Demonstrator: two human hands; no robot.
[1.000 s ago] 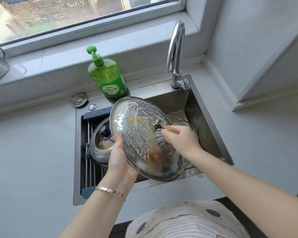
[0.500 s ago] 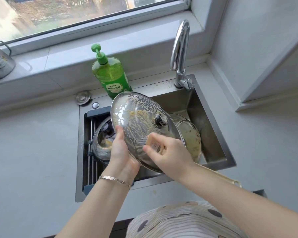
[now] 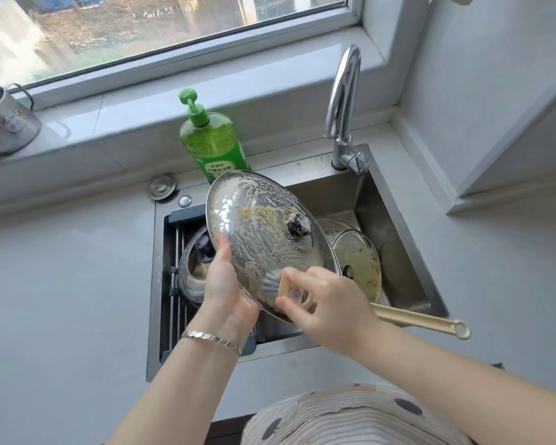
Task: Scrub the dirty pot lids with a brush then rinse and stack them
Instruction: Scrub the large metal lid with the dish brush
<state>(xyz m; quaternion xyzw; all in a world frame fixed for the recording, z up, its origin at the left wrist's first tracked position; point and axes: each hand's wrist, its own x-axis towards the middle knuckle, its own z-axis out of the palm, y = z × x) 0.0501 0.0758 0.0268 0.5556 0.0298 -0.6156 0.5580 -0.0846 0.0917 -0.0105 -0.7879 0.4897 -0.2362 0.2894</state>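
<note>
Nearest, right hand (image 3: 326,303) curled tight around the brush (image 3: 289,292), bristles pressed to the lower rim of the big glass lid (image 3: 264,232), gold handle jutting over the sink's (image 3: 395,220) front right edge. Just left, left hand (image 3: 227,290) clamping that soapy, food-smeared lid by its left edge, tilted over the sink's middle, thumb on the glass. Behind it, another dirty lid (image 3: 358,261) leaning at the basin's right side, a third lid (image 3: 191,268) on the rack at left; farther back, green soap bottle (image 3: 211,146) and faucet (image 3: 342,101) along the sink's rear edge.
</note>
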